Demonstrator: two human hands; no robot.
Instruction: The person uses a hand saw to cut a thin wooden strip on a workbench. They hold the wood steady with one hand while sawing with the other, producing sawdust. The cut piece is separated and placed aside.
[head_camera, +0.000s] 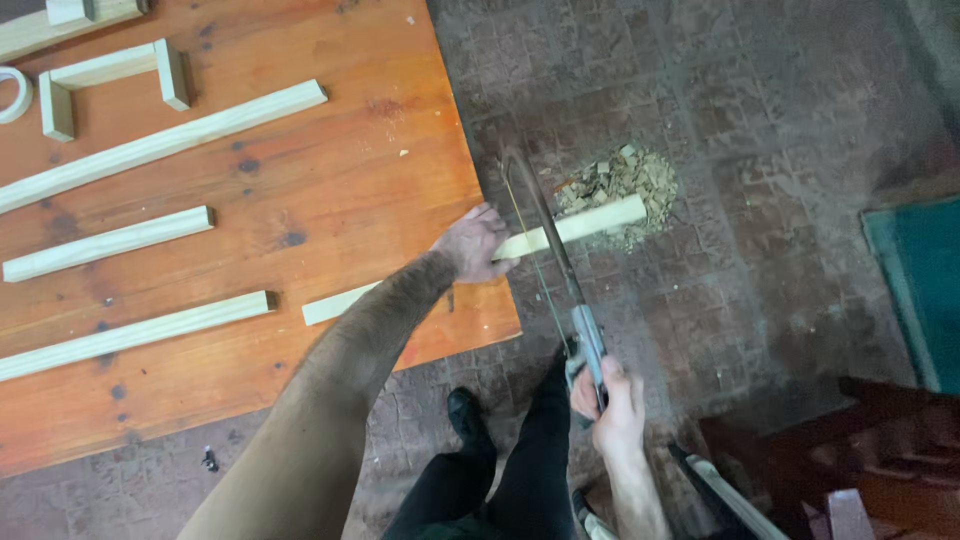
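Presently, left hand (472, 245) presses wooden strip (580, 226) flat against table (300, 200) edge; right hand (610, 400) grips hacksaw (545, 235), blade across strip.

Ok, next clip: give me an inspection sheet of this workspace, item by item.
Surface: orange-brown wooden table, knots and dark marks.
Job's things: pale wood strip overhanging the table edge; hacksaw blade across it.
Clutter: loose wood strips, a small U-shaped frame, a white tape roll at the left edge.
Grippers: left hand presses the strip on the table; right hand grips the saw handle.
Cables: nothing seen.
Surroundings: brick floor, offcut pile under the cut, green mat at right.
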